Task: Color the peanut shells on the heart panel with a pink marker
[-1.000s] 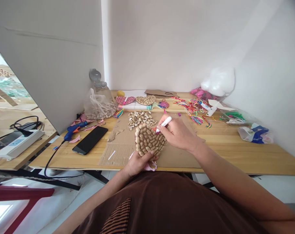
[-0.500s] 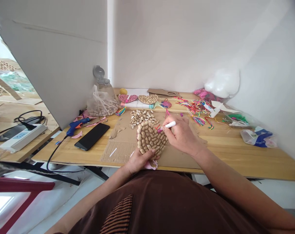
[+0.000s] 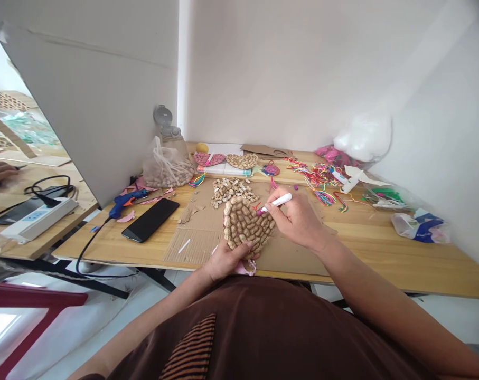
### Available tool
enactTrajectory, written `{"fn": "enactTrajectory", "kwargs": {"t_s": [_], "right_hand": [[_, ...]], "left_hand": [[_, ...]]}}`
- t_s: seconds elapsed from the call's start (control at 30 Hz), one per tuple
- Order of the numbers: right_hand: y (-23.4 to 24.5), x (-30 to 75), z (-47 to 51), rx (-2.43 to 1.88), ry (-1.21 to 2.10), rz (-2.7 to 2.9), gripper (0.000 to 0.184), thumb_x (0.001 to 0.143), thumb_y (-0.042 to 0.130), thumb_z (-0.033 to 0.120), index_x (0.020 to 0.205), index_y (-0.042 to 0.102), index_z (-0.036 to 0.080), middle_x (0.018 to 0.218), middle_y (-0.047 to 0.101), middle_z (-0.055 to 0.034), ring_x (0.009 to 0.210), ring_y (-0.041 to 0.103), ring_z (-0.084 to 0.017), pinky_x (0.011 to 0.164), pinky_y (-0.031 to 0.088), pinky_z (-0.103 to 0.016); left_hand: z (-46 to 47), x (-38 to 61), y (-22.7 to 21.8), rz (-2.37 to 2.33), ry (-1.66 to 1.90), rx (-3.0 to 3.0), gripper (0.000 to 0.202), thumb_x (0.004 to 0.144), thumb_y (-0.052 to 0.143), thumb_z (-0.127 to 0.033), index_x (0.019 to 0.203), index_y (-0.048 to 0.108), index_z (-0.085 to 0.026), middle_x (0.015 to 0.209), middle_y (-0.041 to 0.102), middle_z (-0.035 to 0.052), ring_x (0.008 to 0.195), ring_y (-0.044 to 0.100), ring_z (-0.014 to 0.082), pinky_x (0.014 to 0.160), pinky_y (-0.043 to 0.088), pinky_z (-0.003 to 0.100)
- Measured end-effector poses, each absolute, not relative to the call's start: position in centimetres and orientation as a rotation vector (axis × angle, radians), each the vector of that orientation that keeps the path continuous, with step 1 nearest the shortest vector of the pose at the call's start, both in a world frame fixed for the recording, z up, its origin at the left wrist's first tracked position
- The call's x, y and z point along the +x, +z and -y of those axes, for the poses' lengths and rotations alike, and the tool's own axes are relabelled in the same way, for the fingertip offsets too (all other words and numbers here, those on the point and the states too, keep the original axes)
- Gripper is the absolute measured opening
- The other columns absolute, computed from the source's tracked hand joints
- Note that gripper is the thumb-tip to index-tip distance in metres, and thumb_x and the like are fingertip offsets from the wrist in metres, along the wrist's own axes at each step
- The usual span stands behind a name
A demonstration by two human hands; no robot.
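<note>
Left hand point(image 3: 225, 259) grips peanut heart point(image 3: 245, 227), right hand point(image 3: 300, 219) pinches marker point(image 3: 281, 200). Likely a colouring step; next stroke needs steadiness.

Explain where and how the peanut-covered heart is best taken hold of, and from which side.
The peanut-covered heart is probably best pinched at its narrow lower end, from the near side, thumb on the face: it tapers there, and the left grip holds it that way. The broad top is better left free, as the white pen is at that edge.
</note>
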State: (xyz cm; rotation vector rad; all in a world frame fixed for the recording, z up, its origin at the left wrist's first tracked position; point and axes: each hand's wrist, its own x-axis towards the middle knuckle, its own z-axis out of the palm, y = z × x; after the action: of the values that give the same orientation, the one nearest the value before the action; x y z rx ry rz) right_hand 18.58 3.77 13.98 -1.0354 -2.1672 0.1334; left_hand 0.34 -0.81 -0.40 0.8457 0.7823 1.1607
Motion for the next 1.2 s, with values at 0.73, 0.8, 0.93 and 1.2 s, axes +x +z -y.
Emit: {"fn": "enactTrajectory", "kwargs": {"t_s": [0.73, 0.8, 0.93, 1.2], "right_hand": [[13.2, 19.0, -4.1, -1.092, 0.181, 2.09, 0.012, 0.095, 0.055, 0.026, 0.083, 0.055, 0.022, 0.07, 0.064, -0.0012, 0.065, 0.057, -0.02, 0.066, 0.035, -0.033], [13.3, 19.0, -4.3, -1.078, 0.187, 2.075, 0.012, 0.095, 0.055, 0.028, 0.085, 0.056, 0.022, 0.074, 0.066, -0.0025, 0.066, 0.057, -0.02, 0.066, 0.035, -0.033], [13.6, 18.5, -4.3, -1.075, 0.117, 2.107, 0.011, 0.095, 0.055, 0.024, 0.084, 0.057, 0.022, 0.072, 0.066, -0.0009, 0.066, 0.058, -0.019, 0.068, 0.035, -0.033], [13.8, 18.4, -4.4, -1.024, -0.012, 2.169, 0.012, 0.094, 0.056, 0.019, 0.082, 0.055, 0.022, 0.079, 0.069, -0.0018, 0.078, 0.063, -0.021, 0.079, 0.036, -0.037]], "left_hand": [[0.7, 0.3, -0.7, -0.756, 1.168, 0.839, 0.051, 0.078, 0.084, -0.038, 0.12, 0.063, -0.019, 0.121, 0.069, 0.0104, 0.096, 0.07, 0.0229, 0.089, 0.062, 0.045], [0.7, 0.2, -0.9, -0.763, 1.161, 0.848, 0.051, 0.079, 0.083, -0.039, 0.121, 0.063, -0.019, 0.121, 0.069, 0.0105, 0.096, 0.071, 0.0233, 0.089, 0.062, 0.045], [0.7, 0.1, -1.1, -0.787, 1.146, 0.89, 0.05, 0.08, 0.082, -0.041, 0.119, 0.063, -0.017, 0.115, 0.07, 0.0105, 0.089, 0.071, 0.0224, 0.084, 0.063, 0.044], [0.7, 0.2, -0.8, -0.769, 1.162, 0.893, 0.051, 0.079, 0.083, -0.04, 0.12, 0.064, -0.018, 0.117, 0.069, 0.0099, 0.092, 0.07, 0.0223, 0.086, 0.062, 0.045]]}}
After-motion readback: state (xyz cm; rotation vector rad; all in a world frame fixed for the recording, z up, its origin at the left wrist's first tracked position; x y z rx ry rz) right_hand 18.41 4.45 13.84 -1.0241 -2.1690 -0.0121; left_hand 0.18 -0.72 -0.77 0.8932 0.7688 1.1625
